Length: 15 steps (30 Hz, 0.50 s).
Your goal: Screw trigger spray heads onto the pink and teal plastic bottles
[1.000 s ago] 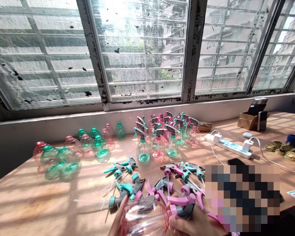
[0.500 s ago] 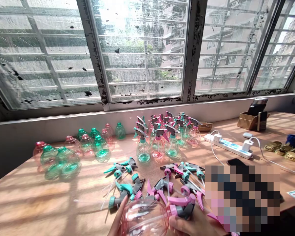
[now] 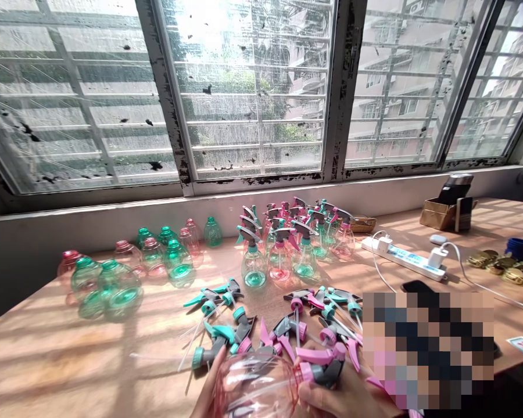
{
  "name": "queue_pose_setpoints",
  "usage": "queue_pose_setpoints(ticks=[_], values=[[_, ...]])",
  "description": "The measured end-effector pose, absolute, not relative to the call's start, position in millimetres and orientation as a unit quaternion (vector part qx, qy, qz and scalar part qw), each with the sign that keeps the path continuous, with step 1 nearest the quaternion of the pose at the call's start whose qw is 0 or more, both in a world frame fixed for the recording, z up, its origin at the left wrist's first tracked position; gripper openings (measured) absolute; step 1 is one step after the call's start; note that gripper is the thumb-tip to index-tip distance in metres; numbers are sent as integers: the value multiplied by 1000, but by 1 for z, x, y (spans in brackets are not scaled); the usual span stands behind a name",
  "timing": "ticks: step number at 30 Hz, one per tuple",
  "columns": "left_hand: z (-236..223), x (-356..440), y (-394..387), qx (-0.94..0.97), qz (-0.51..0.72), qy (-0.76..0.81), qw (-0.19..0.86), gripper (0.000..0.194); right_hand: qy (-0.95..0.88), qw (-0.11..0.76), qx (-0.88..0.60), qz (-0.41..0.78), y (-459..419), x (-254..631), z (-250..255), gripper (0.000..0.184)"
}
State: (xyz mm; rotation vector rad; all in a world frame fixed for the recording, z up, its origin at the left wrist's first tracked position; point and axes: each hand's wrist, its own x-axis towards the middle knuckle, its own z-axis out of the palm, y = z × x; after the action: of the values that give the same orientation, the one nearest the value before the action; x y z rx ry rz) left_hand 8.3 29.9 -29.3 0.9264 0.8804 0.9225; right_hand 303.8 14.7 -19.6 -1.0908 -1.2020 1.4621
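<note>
Past the fingers runs the bench [image 3: 70,371]; capped bottles [image 3: 255,271] stand well ahead of them, uncapped ones further left; the pink bottle [image 3: 257,377] lies on its side between the hands, scarcely shifted in the last second, so the joining at its neck seems no further along; the left hand [image 3: 207,389] has fingers against its base; the right hand [image 3: 337,397] pinches the pink spray head [image 3: 325,370], thumb at the collar, other fingers partly hidden.

1 clear pink bottle [image 3: 255,380] | sideways, neck rightward | 1 pink-grey spray head [image 3: 330,371] at neck
</note>
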Motion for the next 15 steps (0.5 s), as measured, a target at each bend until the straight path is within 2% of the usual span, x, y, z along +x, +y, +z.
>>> queue_pose_setpoints(ticks=[3,7,11,15], values=[[-11,18,31,425,412,369,716,102,-483,462,-444,596,14,303,-18,60],[3,36,39,388,384,403,735,103,-473,462,-454,597,12,305,-15,64],[-2,45,48,353,388,425,737,109,-488,454,-451,593,12,306,-17,65],[-10,32,41,379,393,395,739,106,-492,455,-447,593,14,306,-20,61]])
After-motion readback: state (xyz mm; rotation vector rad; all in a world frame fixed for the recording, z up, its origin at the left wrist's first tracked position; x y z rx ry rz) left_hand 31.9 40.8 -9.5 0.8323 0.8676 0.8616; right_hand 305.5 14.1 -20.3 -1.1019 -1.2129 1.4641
